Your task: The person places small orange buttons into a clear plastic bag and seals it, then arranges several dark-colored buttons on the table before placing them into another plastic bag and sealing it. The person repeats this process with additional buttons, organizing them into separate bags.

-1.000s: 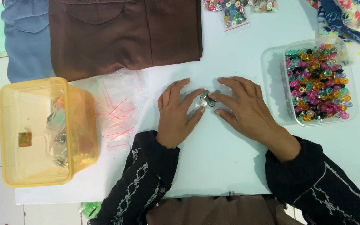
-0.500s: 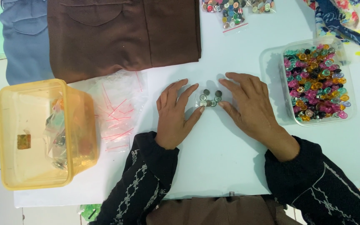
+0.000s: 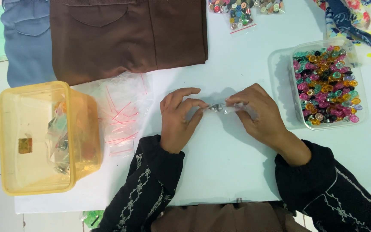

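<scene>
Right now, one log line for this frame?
left hand: pinching small clear bag | right hand: pinching same bag | bag: dark buttons inside, above white table | right: clear tub of coloured buttons

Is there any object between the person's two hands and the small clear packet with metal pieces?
Nothing visible is between them. The left hand and the right hand both pinch the small clear plastic packet of metal pieces directly, one at each end, above the white table.

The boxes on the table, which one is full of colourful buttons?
The clear box by the right hand. It brims with pink, orange and green buttons. The yellow box on the left holds only a few small bags.
</scene>
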